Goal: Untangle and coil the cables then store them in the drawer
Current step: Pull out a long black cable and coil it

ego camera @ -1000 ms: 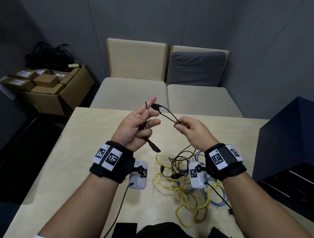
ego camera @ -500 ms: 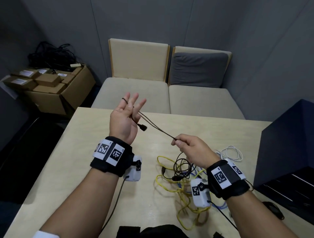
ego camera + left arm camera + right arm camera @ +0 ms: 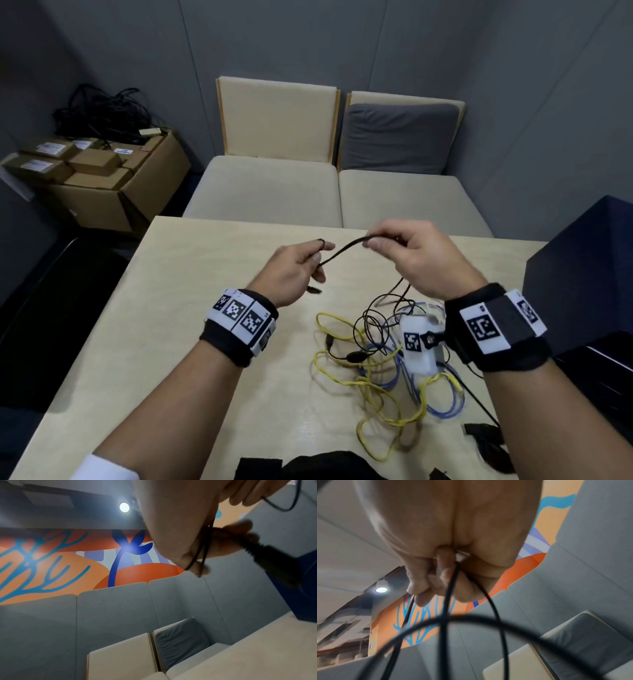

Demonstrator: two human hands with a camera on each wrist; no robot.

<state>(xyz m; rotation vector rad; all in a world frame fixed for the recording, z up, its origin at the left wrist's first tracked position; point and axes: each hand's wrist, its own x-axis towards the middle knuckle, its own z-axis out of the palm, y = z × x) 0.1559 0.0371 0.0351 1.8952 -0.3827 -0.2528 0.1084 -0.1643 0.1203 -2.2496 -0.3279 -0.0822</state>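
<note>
A thin black cable (image 3: 342,251) stretches between my two hands above the table (image 3: 191,308). My left hand (image 3: 317,255) is turned palm down with turns of the cable wound round its fingers; the strands cross them in the left wrist view (image 3: 200,555). The cable's plug (image 3: 313,290) hangs just under that hand. My right hand (image 3: 373,243) pinches the cable a little to the right, fingers curled tight on it (image 3: 452,582). From there the cable drops to a tangle with a yellow cable (image 3: 346,373) and a blue cable (image 3: 388,363).
A dark blue cabinet (image 3: 582,274) stands against the table's right side. Black fabric (image 3: 318,466) and a black strap (image 3: 486,435) lie at the near edge. Two cushioned seats (image 3: 274,195) are beyond the far edge, cardboard boxes (image 3: 113,185) on the floor at left.
My left hand turned from a raised open palm to palm down with fingers curled. My right hand rose and moved away from me, carrying the cable up beside the left hand.
</note>
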